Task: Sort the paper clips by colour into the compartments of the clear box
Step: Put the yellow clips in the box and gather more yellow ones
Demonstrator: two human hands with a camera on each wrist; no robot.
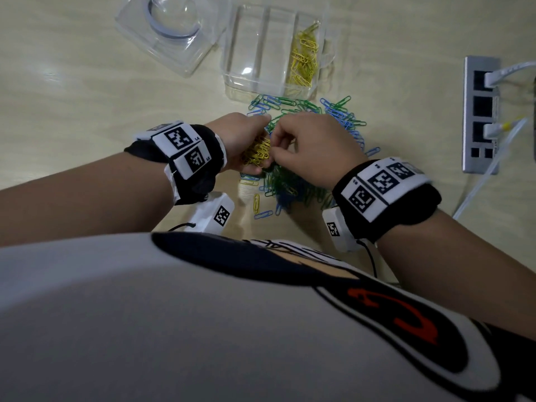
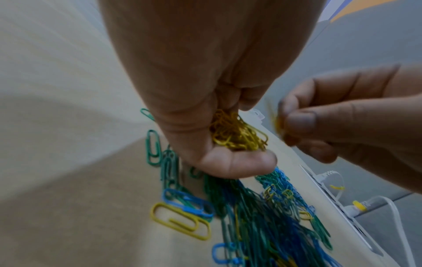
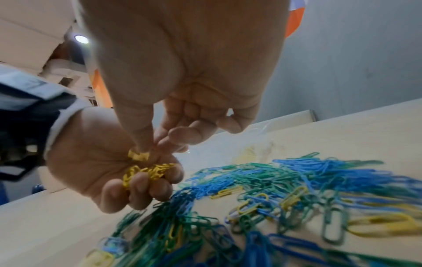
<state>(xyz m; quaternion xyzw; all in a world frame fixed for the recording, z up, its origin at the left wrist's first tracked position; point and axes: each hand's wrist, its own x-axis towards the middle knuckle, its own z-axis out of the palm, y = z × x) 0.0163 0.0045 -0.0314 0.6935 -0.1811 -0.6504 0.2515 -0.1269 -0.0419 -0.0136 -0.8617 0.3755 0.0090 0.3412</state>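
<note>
A mixed pile of green, blue and yellow paper clips lies on the table in front of the clear box. Its right compartment holds yellow clips; the other compartments look bare. My left hand is cupped above the pile and holds a bunch of yellow clips. My right hand pinches a yellow clip between thumb and forefinger, right at the left hand's bunch.
The clear lid lies left of the box. A grey power strip with white cables stands at the right edge. A loose yellow clip and a blue one lie near my body.
</note>
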